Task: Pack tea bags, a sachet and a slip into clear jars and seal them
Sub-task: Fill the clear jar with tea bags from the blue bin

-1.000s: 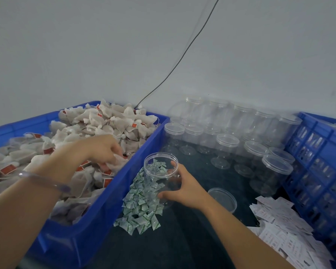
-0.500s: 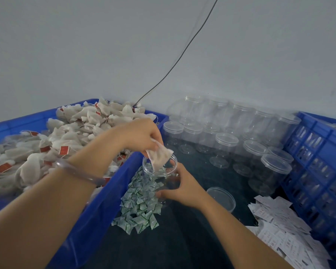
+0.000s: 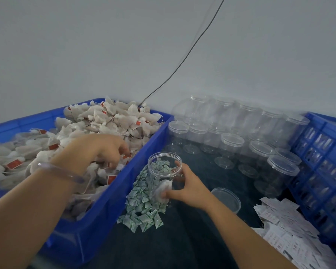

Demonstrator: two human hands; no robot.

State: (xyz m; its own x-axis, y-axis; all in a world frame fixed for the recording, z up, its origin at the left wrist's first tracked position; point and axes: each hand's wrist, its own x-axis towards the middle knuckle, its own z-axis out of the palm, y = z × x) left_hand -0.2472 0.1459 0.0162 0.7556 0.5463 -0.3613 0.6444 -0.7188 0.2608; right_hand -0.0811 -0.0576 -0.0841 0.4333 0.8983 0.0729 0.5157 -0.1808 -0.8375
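On the dark desk [image 3: 192, 239], just right of the blue plastic bin [image 3: 144, 171], an open clear plastic jar [image 3: 164, 167] stands upright with no lid. The right hand [image 3: 190, 186] grips it from the right side, with the thumb across the lower front and the fingers curled round the far wall. A single white tea bag [image 3: 163, 188] lies inside the jar at the bottom.

The left hand [image 3: 103, 150] is inside the bin, palm down, fingers bent into the heap of white mesh tea bags with red tags [image 3: 109, 121]. It cannot be told whether the fingers have hold of a bag. A clear bangle [image 3: 60, 170] sits on that wrist.

A pile of small green-and-white sachets [image 3: 144, 208] lies on the desk against the bin wall, touching the jar's base and partly seen through it. A clear round lid [image 3: 226, 199] rests on the desk near the right wrist. White printed paper slips [image 3: 287, 228] are heaped at the lower right.

Lidded clear jars [image 3: 233, 141] stand in rows at the back, between the bin and a blue lattice crate [image 3: 322, 152]. A thin black cable [image 3: 182, 61] runs down the grey wall [image 3: 85, 45] to behind the bin.
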